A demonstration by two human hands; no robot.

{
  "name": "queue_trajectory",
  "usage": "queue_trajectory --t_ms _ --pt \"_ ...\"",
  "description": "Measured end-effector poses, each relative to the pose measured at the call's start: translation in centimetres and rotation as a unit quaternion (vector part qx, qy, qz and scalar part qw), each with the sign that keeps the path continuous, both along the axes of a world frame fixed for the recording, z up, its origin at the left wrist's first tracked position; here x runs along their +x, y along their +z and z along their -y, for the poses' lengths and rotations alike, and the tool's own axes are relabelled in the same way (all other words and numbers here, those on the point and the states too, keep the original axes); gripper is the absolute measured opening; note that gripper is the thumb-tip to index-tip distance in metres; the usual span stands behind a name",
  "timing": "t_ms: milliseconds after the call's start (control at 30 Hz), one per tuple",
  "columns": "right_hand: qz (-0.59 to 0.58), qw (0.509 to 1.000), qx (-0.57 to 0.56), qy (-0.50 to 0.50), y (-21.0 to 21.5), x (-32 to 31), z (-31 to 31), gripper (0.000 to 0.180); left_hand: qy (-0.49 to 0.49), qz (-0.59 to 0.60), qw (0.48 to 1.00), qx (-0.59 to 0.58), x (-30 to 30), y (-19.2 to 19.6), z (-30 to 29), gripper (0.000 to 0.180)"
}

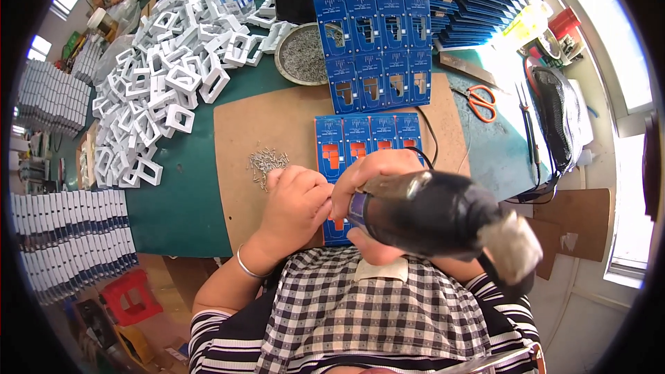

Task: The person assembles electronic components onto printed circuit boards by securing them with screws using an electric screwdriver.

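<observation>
Lighting: bright daylight from windows [627, 62] at right, overexposed there; glare washes the green table [187, 187] edge nearby. Shadows: soft, faint. Distortion: strong fisheye, black rim. Focus: near power tool [443, 218] slightly blurred.

Blue cards [370, 140] with orange cut-outs lie on a tan board [277, 125] over a green mat [180, 201]; white frames [166, 76]; orange-handled scissors [481, 102]; black-and-white checked apron [374, 312].

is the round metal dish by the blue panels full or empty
Full: the round metal dish is covered nearly to its rim with small grey screws.
</observation>
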State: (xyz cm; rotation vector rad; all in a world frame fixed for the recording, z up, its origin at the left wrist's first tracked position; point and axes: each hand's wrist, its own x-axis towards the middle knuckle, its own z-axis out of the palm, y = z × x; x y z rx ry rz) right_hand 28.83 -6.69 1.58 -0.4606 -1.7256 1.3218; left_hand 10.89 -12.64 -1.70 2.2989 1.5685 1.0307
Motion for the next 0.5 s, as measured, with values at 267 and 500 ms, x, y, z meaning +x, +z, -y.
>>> queue_trajectory --t_ms 267,500 --pt "-0.072 0.997 -0.001 0.009 0.5 0.4 -1.1 0.059 -0.032 -0.16 0.986 0.016 0.7 0.3 0.0 0.015" --pt "-0.341 0.929 -0.144 -0.023 1.0 3.3 -1.1 0.061 -0.069 -0.119 0.99 -0.002 0.6 -0.1 -0.9 0.02"
